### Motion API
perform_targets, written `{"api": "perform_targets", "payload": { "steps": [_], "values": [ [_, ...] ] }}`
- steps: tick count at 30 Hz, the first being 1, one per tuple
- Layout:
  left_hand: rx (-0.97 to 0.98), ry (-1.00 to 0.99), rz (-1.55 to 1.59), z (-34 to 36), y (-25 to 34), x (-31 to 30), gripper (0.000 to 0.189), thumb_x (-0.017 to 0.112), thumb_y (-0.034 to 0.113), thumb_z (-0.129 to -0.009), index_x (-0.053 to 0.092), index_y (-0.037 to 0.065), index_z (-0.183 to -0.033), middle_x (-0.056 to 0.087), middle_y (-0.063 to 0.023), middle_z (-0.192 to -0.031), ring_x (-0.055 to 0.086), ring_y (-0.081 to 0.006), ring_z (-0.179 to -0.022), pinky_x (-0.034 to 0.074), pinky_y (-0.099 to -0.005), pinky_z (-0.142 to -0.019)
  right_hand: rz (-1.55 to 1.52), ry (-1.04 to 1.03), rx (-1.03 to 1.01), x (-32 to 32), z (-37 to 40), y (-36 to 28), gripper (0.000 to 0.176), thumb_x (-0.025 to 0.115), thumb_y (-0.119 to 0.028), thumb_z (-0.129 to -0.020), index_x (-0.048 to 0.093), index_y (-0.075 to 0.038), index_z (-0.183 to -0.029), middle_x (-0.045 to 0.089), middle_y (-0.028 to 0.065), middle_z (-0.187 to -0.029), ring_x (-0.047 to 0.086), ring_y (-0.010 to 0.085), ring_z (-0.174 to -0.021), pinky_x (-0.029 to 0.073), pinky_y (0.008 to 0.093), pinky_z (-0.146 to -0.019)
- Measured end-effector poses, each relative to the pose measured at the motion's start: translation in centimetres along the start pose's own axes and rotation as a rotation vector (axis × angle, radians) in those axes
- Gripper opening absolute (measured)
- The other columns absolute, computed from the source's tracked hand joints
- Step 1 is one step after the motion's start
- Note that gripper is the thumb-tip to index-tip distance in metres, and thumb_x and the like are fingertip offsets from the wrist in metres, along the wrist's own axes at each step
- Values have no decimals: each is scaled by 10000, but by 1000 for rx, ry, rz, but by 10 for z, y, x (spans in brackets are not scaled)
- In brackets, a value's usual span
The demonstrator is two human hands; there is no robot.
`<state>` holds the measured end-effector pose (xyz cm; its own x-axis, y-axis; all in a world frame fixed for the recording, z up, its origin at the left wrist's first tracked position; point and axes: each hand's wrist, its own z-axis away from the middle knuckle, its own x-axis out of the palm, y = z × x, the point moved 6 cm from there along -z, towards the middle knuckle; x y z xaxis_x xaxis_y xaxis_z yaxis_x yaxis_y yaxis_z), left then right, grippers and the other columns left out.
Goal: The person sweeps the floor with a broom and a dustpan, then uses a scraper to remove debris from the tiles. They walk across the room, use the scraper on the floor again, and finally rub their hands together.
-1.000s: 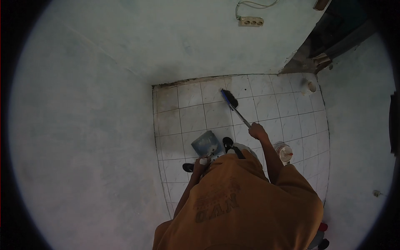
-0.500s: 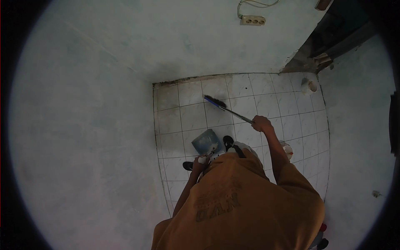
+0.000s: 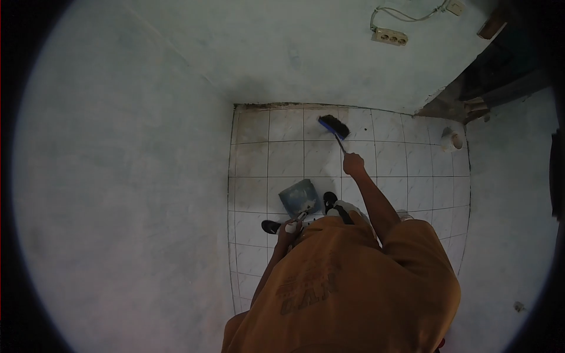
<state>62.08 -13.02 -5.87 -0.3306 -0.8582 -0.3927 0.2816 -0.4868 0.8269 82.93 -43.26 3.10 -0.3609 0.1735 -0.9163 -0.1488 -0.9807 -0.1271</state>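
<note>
In the corner of a white-tiled floor [image 3: 388, 170] with dark grout lines, a person in an orange shirt [image 3: 347, 282] bends over with both arms reaching down. The right hand [image 3: 354, 163] is stretched forward and closed around the thin handle of a brush [image 3: 333, 125]. The brush's dark bristle head, backed in blue, rests on the tiles close to the pale blue wall [image 3: 306, 65] at the far edge of the floor. The left hand [image 3: 288, 226] is drawn in close to the body and closed around the handle end of a grey-blue dustpan [image 3: 299, 197]. The dustpan lies flat on the tiles, well apart from the brush head, with its wide mouth turned toward the wall. Two black shoes show: one [image 3: 329, 200] just beside the dustpan, the other [image 3: 271, 225] beside the left hand. A small white cup-like thing [image 3: 453, 140] sits on the floor near the dark doorway, and a power strip [image 3: 389, 37] with its cord hangs on the wall above.
</note>
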Motion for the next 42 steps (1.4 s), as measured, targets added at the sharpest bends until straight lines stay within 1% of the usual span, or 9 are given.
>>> {"api": "perform_targets", "payload": {
  "steps": [6, 14, 18, 23, 26, 27, 37, 39, 42],
  "values": [
    [-117, -48, 166, 4, 4, 5, 203, 605, 238, -779, 619, 49, -851, 623, -108, -718, 604, -208, -642, 455, -321, -587, 5, -7, -142, 19, 67, -39, 133, 528, -101, -758, 646, -45, -786, 625, 143, -825, 621, 276, -802, 510, 352, -654],
    [35, -11, -152, -8, 44, -10, 268, 593, 312, -776, 614, 51, -830, 626, -154, -735, 620, -311, -722, 473, -372, -615, 21, -243, -323, -9, 121, -66, 163, 572, -135, -712, 631, -4, -789, 620, 174, -791, 629, 302, -752, 517, 382, -648],
    [150, -30, -340, -18, 26, -1, 142, 566, 190, -779, 591, 119, -900, 602, -60, -816, 590, -227, -745, 464, -306, -679, 53, -181, -338, -3, 123, -64, 142, 597, -148, -678, 647, -34, -748, 625, 160, -792, 628, 284, -725, 507, 372, -610],
    [-109, -26, -136, -9, 50, -11, 156, 552, 185, -787, 594, 99, -911, 620, -78, -791, 599, -245, -733, 465, -319, -676, 2, -322, -262, -33, 115, -54, 151, 545, -121, -711, 620, -9, -780, 622, 169, -758, 624, 286, -745, 498, 416, -635],
    [32, 62, -162, -2, 57, -12, 233, 578, 293, -789, 602, 73, -863, 630, -145, -780, 618, -313, -731, 475, -378, -616, -202, -347, -412, -19, 95, -48, 187, 522, -146, -742, 588, 4, -833, 604, 126, -657, 612, 246, -617, 483, 393, -526],
    [27, 68, -160, 2, 59, -16, 233, 578, 293, -789, 602, 73, -863, 630, -145, -780, 618, -313, -731, 475, -378, -616, -306, -574, -280, -54, 105, -63, 244, 516, -190, -781, 563, 9, -913, 556, 86, -566, 555, 183, -481, 436, 336, -411],
    [92, 110, -20, 56, 64, -54, 226, 549, 293, -805, 581, 75, -859, 613, -128, -774, 594, -304, -750, 454, -367, -662, -1214, -792, -105, 39, -12, -267, 206, 470, -220, -890, 494, -17, -866, 472, 24, -585, 397, 76, -418, 317, 222, -339],
    [92, 148, -96, 60, 67, -62, 231, 545, 296, -808, 580, 74, -864, 613, -132, -789, 592, -305, -770, 454, -369, -678, -1652, -957, 362, 73, -30, -300, 188, 441, -213, -907, 450, -43, -829, 440, 20, -600, 362, 67, -428, 312, 198, -340],
    [-143, -68, -3, 59, 44, -55, 264, 584, 251, -799, 578, 70, -991, 617, -113, -930, 585, -259, -870, 447, -332, -753, -1619, -871, 369, 99, -45, -329, 181, 424, -198, -914, 408, -46, -817, 434, 26, -614, 346, 62, -421, 313, 189, -337]
  ]
}}
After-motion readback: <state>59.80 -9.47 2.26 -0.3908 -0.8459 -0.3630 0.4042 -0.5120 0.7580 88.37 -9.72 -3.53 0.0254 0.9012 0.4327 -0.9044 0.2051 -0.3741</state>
